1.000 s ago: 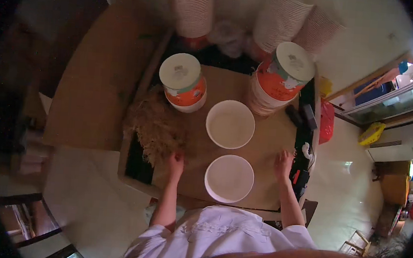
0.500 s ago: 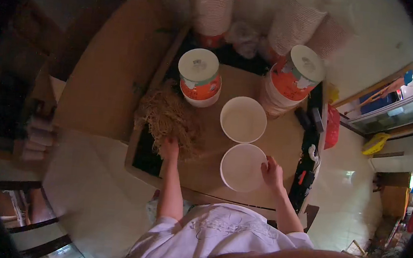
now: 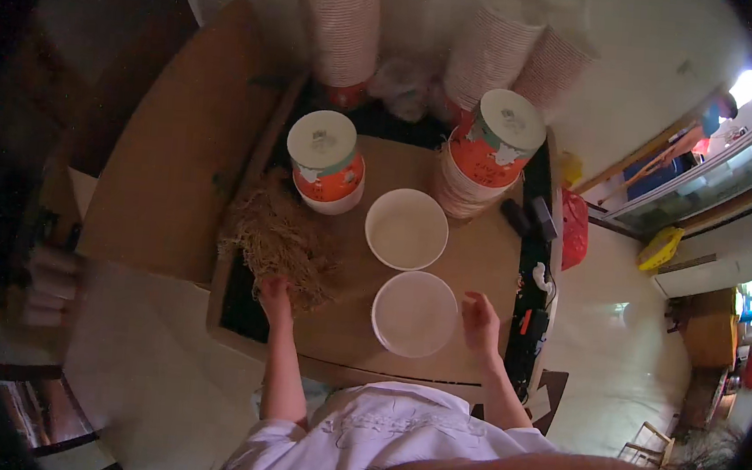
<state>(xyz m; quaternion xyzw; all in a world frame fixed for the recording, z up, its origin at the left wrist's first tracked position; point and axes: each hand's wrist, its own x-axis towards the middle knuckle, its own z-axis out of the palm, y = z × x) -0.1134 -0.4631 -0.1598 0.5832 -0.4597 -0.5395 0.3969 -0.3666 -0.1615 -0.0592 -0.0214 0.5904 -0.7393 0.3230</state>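
A loose tangle of tan strands [image 3: 283, 236] lies on the left of the brown board. My left hand [image 3: 274, 299] is at its near edge, closed with its fingertips among the strands. My right hand [image 3: 480, 321] is beside the right rim of the near white paper tub [image 3: 414, 314], a small gap from it. Its fingers are loosely bent and apart, holding nothing. Just beyond stands a second white tub [image 3: 406, 229]. Both tubs are upright with their mouths up, and I see nothing inside them.
Upside-down orange paper tubs [image 3: 328, 174] stand behind the strands, and a taller nested stack [image 3: 488, 160] is at the right. Tall stacks of paper tubs [image 3: 339, 33] line the wall. Dark small boxes [image 3: 528, 216] and a red bag [image 3: 573, 228] are at the right edge.
My right hand has come off the near tub's rim. My left hand has drawn back slightly toward me at the strands. The whole view has shifted a little.
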